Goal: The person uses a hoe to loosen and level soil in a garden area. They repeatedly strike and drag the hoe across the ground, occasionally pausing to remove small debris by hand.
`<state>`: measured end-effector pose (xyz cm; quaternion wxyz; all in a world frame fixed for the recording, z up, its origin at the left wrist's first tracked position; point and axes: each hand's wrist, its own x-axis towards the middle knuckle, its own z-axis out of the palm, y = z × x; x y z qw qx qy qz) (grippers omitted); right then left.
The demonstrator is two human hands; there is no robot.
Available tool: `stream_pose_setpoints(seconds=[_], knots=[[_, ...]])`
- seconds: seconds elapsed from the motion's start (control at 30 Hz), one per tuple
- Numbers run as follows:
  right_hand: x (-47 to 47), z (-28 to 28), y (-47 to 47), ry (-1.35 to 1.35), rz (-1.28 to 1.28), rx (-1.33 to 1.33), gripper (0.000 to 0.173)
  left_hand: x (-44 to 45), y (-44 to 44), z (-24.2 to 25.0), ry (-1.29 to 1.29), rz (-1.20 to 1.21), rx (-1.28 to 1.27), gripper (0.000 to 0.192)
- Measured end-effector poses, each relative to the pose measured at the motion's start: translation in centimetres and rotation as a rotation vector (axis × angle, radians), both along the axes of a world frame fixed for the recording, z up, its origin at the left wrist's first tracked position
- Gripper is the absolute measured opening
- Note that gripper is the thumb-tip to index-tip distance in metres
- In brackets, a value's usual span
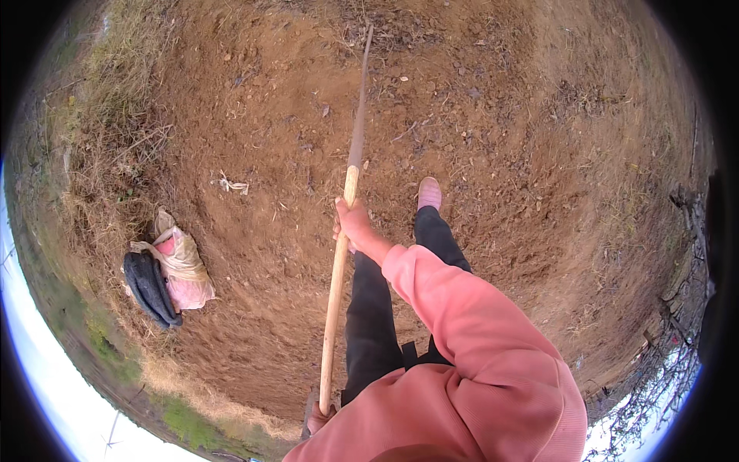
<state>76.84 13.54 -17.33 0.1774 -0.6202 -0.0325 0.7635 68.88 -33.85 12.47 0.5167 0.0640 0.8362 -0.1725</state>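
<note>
A long tool with a pale wooden handle runs up the middle of the head view. Its upper part is a narrow, brown shaft or blade, whose far tip meets the soil near dry plant litter; the exact kind of tool cannot be told. My right hand grips the handle just below where the wood meets the brown part. Lower down, my left hand holds the butt end of the handle, partly hidden by my pink sleeve.
Loose brown soil with dry leaves surrounds my feet; one pink shoe shows. To the left lie a pale sack and a dark folded cloth. Dry grass borders the left side, and branches stand at lower right.
</note>
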Motion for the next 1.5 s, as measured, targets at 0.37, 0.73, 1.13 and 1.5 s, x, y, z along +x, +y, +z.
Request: stream_pose_setpoints(seconds=[0.37, 0.73, 1.13, 1.5], knots=[[0.4, -1.3, -1.1, -0.004, -0.103, -0.005, 0.022, 0.0, -0.2, -3.7, 0.146, -0.041, 0.168, 0.034], [7.4, -2.9, 10.7, -0.139, -0.1, 0.11, 0.017, 1.1, 13.2, -6.9, -0.028, -0.351, 0.354, 0.038], [3.1, 2.2, -5.3, -0.056, -0.08, -0.106, 0.019, -2.8, -2.3, -2.9, -0.294, -0.254, -0.103, 0.053], [6.0, 2.6, -0.6, -0.371, -0.136, 0.141, 0.028, -7.7, 5.3, -2.3, -0.256, -0.238, 0.138, 0.044]])
